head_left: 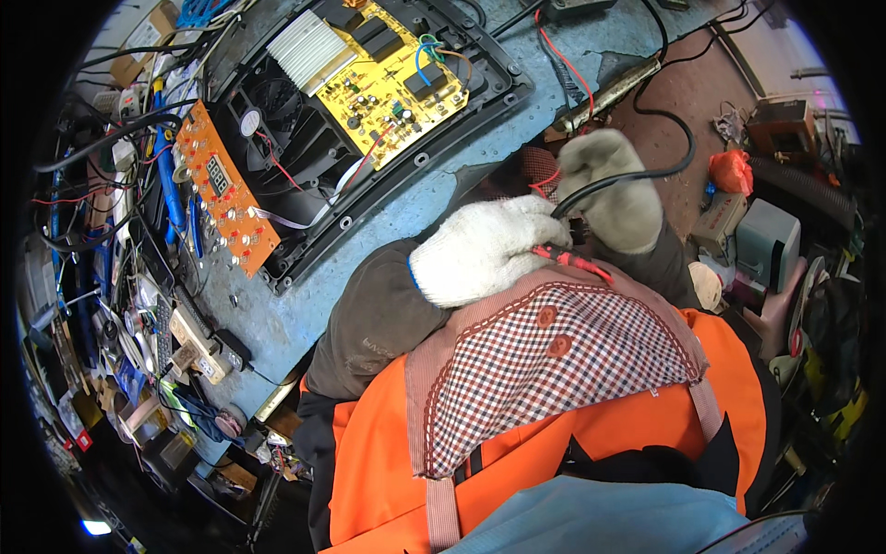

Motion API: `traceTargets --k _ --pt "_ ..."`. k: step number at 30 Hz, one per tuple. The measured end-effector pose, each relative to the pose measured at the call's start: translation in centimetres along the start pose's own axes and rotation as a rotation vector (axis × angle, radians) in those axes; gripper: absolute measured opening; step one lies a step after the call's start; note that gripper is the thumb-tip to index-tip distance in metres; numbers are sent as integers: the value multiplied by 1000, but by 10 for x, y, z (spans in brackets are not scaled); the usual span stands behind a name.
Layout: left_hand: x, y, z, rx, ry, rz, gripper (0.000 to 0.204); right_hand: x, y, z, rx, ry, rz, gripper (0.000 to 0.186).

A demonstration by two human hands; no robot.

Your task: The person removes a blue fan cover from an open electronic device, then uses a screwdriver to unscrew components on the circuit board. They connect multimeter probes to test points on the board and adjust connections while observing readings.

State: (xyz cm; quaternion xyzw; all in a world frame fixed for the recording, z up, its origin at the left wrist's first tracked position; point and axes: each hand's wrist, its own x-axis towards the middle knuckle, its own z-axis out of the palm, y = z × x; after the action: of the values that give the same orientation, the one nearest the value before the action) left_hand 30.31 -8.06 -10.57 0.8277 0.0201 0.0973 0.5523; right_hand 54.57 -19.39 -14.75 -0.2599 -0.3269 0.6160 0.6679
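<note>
My left hand (484,251), in a white knitted glove, is closed in front of my apron. Its fingers grip the end of a thick black cable (637,174). From under this hand sticks out a slim red piece with dark marks (581,265), perhaps a tool handle; its kind is unclear. My right hand (611,189), in a greyer, dirtier glove, is curled close beside the left. The cable crosses in front of it. What its fingers hold is hidden. A thin red wire (546,182) shows between the two hands.
On the blue workbench (378,249) lies an opened black housing (406,180) with a yellow circuit board (392,106) and a fan (268,115). An orange display board (226,189) leans at its left. Tools and cables clutter the left. Boxes (766,245) stand at right.
</note>
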Motion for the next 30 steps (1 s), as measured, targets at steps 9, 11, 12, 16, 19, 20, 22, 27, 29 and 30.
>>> traceTargets --k 9,11,12,16,19,20,22,27,29,30 --pt "3 9 -2 236 183 -59 33 -20 -3 3 -1243 -224 169 48" --pt "2 8 -1 240 197 -57 33 -18 -9 10 -1343 -222 198 46" --pt "1 8 -1 240 197 -56 34 -17 -10 12 -1397 -219 214 45" --pt "1 7 -3 286 229 -23 37 -17 -7 -1 -1362 -319 159 39" --pt "2 14 -8 287 199 14 41 -18 -6 -5 -1209 -292 170 32" --pt "2 13 -9 285 224 40 42 -23 -8 -8 -1060 -221 212 30" --pt "3 11 -11 283 269 96 44 -38 1 -12 -591 79 228 29" --pt "4 12 -9 409 120 -32 46 -39 -12 -35 -253 787 -39 37" --pt "3 12 -8 440 96 -34 46 -55 -6 -70 -177 935 63 32" --pt "2 12 -8 437 98 -29 46 -66 1 -96 -137 1005 114 29"
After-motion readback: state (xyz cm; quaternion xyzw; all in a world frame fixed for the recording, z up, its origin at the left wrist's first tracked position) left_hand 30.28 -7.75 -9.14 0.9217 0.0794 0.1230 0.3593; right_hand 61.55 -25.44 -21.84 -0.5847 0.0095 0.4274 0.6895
